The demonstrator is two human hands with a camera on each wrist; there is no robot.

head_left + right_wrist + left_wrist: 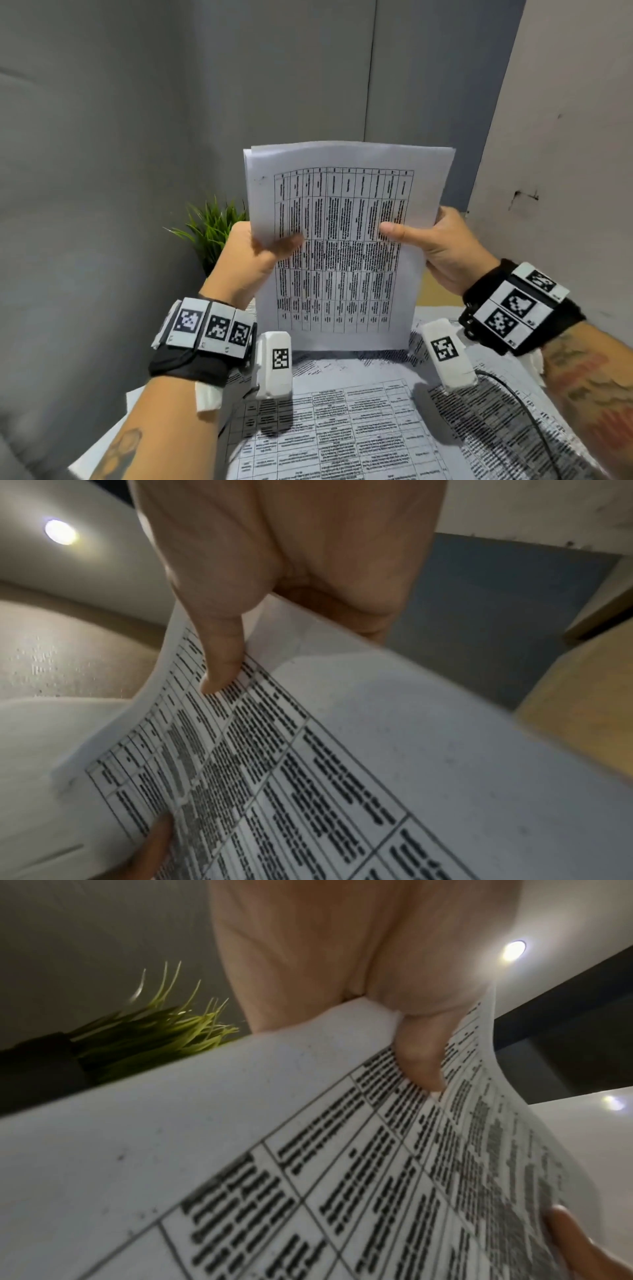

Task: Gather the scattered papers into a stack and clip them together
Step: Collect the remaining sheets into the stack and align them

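Note:
A stack of white papers (pixel 346 212) printed with a black table stands upright, its lower edge resting on the paper-covered table. My left hand (pixel 263 250) pinches the stack's left edge, thumb on the front face. My right hand (pixel 421 240) pinches the right edge the same way. In the left wrist view the thumb presses the printed stack of papers (pixel 308 1150). In the right wrist view my thumb lies on the front of the stack of papers (pixel 342 750). The sheets' top edges are slightly uneven. More printed sheets (pixel 359 421) lie flat beneath. No clip is in view.
A green potted plant (pixel 212 226) stands behind my left hand against the grey wall. A tan box (pixel 435 291) sits behind the stack at the right, next to a white wall. A black cable (pixel 527 414) runs over the flat sheets at the right.

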